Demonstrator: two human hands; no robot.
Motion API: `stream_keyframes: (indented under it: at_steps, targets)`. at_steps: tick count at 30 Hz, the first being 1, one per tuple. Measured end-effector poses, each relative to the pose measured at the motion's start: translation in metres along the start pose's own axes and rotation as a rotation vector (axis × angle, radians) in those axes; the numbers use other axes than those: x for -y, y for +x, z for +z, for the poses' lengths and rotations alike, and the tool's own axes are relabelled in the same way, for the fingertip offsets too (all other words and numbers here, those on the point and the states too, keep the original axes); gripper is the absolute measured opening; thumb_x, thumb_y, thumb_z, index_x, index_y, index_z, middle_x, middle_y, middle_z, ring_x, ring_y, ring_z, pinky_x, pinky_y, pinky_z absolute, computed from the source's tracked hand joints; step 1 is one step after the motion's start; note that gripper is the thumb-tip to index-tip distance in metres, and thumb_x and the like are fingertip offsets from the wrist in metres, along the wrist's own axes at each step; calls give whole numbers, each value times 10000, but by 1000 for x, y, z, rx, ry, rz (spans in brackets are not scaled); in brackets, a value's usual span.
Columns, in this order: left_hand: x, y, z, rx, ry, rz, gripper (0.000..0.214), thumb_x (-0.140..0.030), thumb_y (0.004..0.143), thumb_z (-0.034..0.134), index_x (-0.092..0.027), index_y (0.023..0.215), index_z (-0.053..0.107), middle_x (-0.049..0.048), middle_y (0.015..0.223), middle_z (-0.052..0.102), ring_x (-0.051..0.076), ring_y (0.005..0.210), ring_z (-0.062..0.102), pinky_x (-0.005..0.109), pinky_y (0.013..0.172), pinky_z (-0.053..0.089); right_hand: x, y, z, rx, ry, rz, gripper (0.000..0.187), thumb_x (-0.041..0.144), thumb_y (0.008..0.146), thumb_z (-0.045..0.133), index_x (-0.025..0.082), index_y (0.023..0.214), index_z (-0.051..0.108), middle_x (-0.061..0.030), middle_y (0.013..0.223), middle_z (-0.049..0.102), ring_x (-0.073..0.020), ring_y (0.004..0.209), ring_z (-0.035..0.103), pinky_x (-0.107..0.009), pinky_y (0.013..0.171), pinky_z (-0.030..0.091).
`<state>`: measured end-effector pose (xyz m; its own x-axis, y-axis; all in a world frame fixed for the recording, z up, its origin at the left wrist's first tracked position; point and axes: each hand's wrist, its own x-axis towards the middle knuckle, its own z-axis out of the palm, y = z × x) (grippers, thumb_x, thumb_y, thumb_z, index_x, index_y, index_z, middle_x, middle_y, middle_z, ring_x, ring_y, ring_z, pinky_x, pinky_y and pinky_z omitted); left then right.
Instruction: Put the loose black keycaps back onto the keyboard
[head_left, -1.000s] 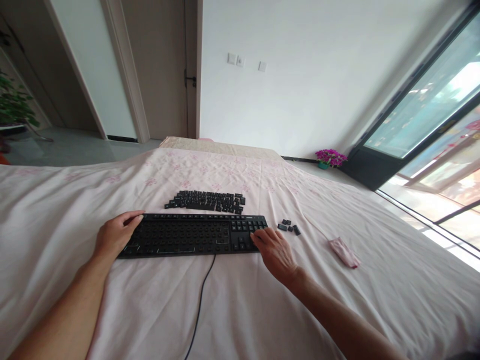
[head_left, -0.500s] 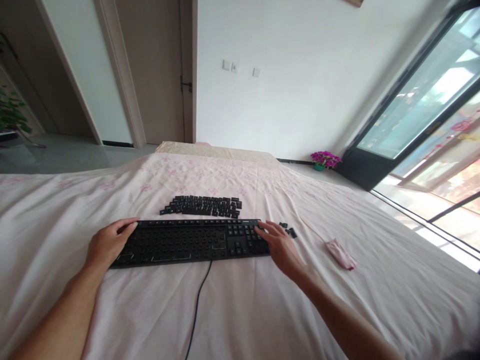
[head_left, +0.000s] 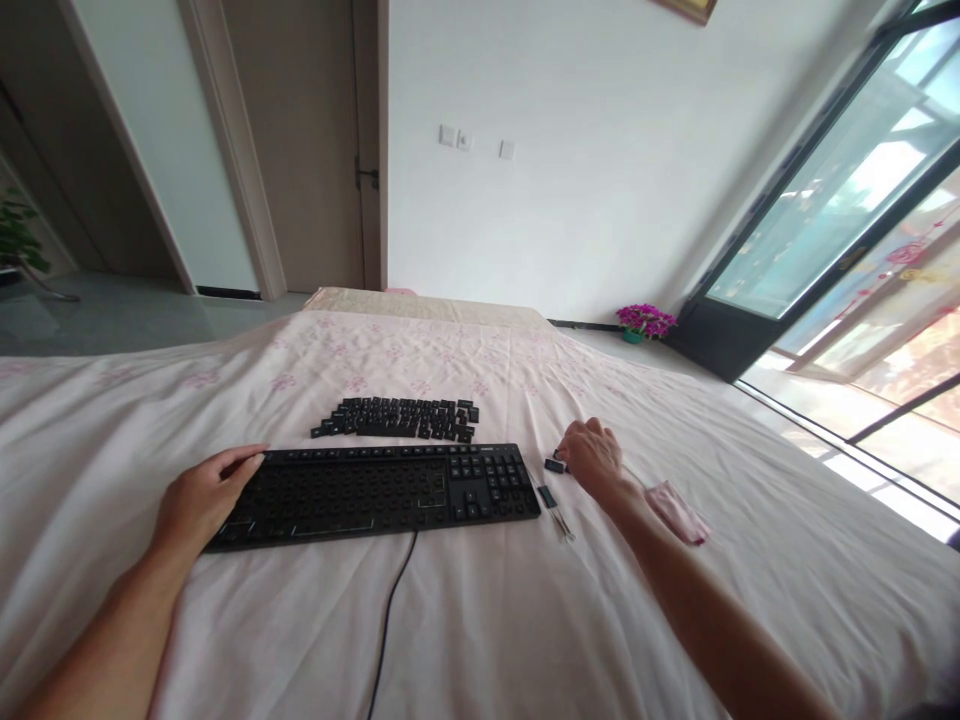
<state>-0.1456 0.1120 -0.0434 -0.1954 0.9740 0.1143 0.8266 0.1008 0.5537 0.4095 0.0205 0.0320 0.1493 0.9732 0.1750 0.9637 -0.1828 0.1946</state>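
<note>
Left hand [head_left: 199, 505] grasps keyboard [head_left: 330, 495]; right hand [head_left: 592, 452] apparently handling loose keycaps [head_left: 554, 465] right of keyboard, fingers' hold hidden; precise pinch needed next

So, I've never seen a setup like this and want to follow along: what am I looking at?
No machine here: a person works bare-handed, seen by their head-worn camera. The left hand touches the left end of a black keyboard, its main section stripped. The right hand is down beside a few loose keycaps; whether it holds one is hidden. Beyond the keyboard lies a larger keycap cluster; a thin wire piece and pink cloth also lie on the pale sheet.
</note>
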Motion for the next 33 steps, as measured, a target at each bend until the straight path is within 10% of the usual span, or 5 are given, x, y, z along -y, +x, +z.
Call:
stream_keyframes:
  at_steps: [25,33]
  targets:
    - [-1,-1,-1,33,-11,-10,467,-569,825,440,-310,1148,656,19,1061,699,209,896,627,284,810,445,-5,10,1,117,140,90,121,331,710,703,261,804,732,-27,861,695,-217,943,487,-326,776,268]
    - [-2,-2,-1,25,-8,-4,456,-560,828,449,-306,1145,657,24,1052,699,204,897,621,282,810,434,46,-42,-27,-41,363,-230,123,355,801,639,285,881,701,2,932,680,-190,927,504,-307,794,296]
